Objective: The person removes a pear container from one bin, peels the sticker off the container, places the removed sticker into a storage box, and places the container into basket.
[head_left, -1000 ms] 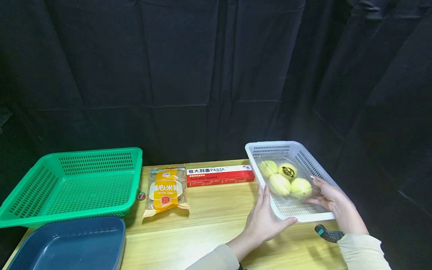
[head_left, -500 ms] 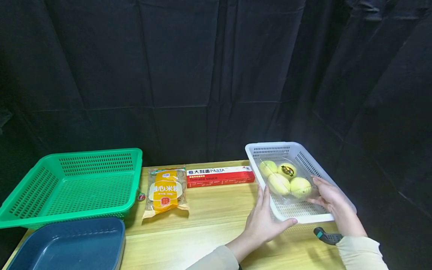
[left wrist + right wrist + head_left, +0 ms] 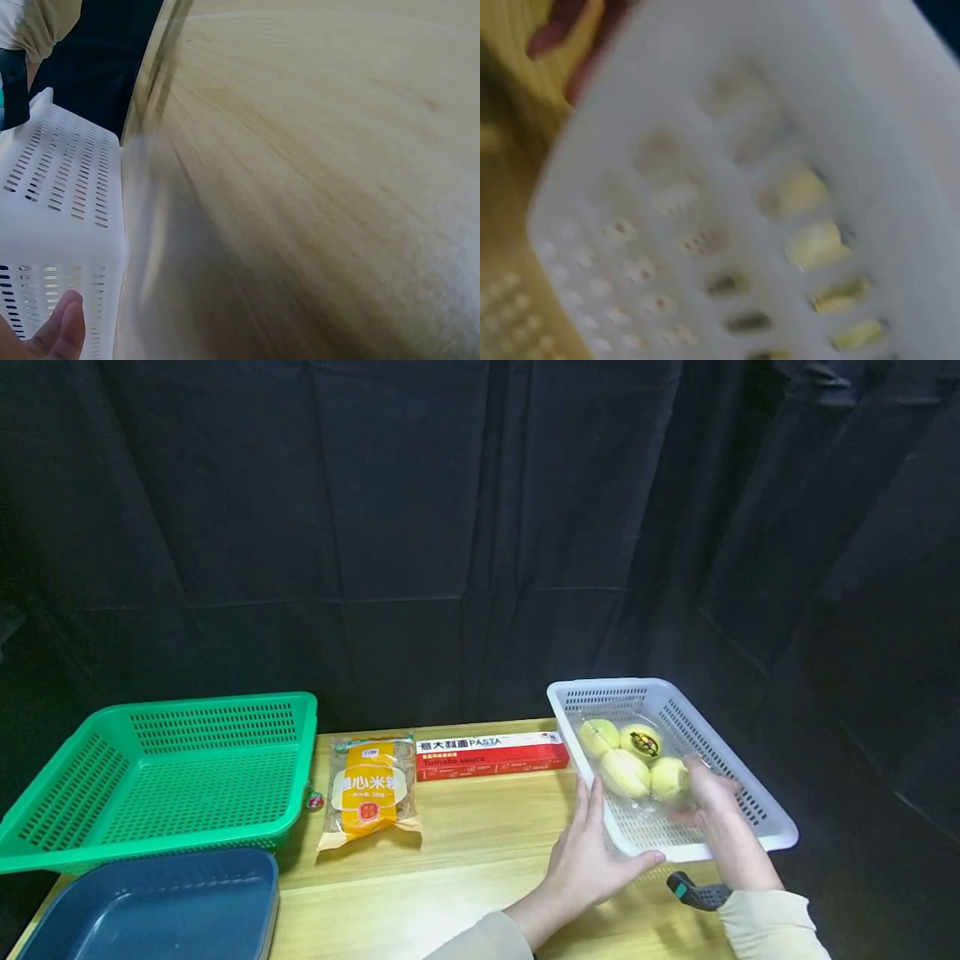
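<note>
In the head view, a white perforated plastic basket (image 3: 761, 810) sits on the right side of the table. It holds a clear plastic pack of yellow-green fruit (image 3: 626, 772), one with a dark round label. My left hand (image 3: 585, 864) touches the basket's near left corner, fingers straight along the left side and thumb along the front rim. Its fingertips (image 3: 64, 330) show beside the basket wall (image 3: 60, 225) in the left wrist view. My right hand (image 3: 716, 802), blurred, reaches into the basket and holds the pack's right end. The right wrist view shows mostly the blurred basket wall (image 3: 682, 247).
A red-and-white pasta box (image 3: 491, 756) lies at the back of the wooden table (image 3: 465, 860). Beside it is a bag of rice noodles (image 3: 371, 789). A green basket (image 3: 202, 777) and a dark blue bin (image 3: 165, 902) stand at the left. Black cloth (image 3: 420, 527) hangs behind.
My right hand and forearm have shifted a little left, the hand turning over the pack's right end. The fruit pack and left hand stay nearly where they were.
</note>
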Tool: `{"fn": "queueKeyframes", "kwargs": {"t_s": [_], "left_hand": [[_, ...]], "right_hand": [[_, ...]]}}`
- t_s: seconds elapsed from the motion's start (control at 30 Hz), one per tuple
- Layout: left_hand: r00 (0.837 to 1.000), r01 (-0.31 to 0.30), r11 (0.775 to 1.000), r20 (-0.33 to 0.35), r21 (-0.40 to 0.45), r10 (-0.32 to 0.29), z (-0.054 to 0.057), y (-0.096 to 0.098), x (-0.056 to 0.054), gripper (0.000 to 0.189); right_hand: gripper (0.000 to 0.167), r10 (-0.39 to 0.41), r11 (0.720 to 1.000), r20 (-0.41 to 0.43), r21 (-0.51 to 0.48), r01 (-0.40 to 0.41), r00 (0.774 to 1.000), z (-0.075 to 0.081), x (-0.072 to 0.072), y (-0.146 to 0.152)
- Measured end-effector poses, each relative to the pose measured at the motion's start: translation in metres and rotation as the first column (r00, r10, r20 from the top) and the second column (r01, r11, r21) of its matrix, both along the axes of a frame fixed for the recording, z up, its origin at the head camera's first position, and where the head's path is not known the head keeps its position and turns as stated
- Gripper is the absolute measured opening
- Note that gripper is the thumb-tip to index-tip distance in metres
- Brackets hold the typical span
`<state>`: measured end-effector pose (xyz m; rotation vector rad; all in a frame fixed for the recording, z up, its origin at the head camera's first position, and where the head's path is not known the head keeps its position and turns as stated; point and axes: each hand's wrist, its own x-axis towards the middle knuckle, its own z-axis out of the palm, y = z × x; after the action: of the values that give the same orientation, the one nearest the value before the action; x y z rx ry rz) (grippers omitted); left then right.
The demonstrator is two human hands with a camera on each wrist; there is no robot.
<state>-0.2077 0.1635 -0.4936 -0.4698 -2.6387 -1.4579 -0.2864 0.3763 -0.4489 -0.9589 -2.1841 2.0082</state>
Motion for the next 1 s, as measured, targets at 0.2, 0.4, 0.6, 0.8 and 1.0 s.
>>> {"fn": "queueKeyframes", "kwargs": {"t_s": [0.2,0.4,0.6,0.8,1.0], "left_hand": [[1.0,-0.006,1.0,-0.017,0.006,0.006,0.002,0.001,0.003,0.125],[1.0,-0.002,1.0,-0.014,0.003,0.002,0.003,0.001,0.002,0.125],[0.999,-0.007,1.0,-0.031,-0.004,0.006,0.001,-0.001,-0.002,0.125],[1.0,-0.012,1.0,-0.02,-0.008,0.012,-0.001,0.0,-0.002,0.126],[1.0,-0.019,1.0,-0.021,-0.017,0.018,0.001,0.001,0.0,0.125]], "right_hand": [[0.096,0.059,0.998,-0.02,0.008,-0.059,0.998,0.004,0.008,-0.01],[0.104,0.021,0.999,-0.041,0.031,-0.02,0.999,0.003,0.004,-0.012],[0.095,0.012,0.998,-0.014,0.068,-0.011,1.0,0.003,-0.002,-0.012],[0.08,0.007,0.991,-0.029,0.134,-0.003,1.0,0.005,-0.001,-0.011],[0.077,-0.011,0.991,-0.059,0.131,0.019,0.998,0.007,0.003,-0.01]]}}
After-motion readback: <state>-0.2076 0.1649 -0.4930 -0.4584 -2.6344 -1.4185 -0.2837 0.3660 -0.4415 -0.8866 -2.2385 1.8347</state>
